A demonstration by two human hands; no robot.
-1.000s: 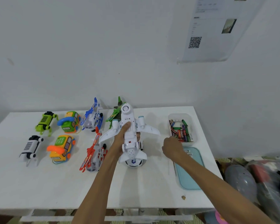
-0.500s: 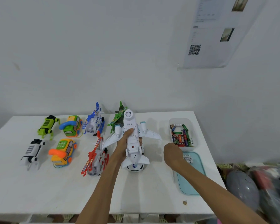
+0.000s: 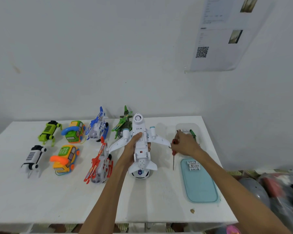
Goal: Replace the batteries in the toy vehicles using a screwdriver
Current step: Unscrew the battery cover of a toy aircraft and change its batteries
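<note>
On teal lid: three batteries | left hand grips plane | right hand grips screwdriver

The white airplane at frame centre is smooth, glossy plastic on a matt white surface. The screwdriver right of it has a thin metal shaft; a matt paper sheet hangs upper right.

This looks like a plain room in a home, set up as a makeshift work station rather than a proper workshop. It has a bare white wall with a printed sheet bearing a QR code taped to it, and a white surface stands against that wall. Plastic toys sit in tidy rows beside a clear tub of batteries and a blue lid. Bagged clutter is piled low at the right.
</note>
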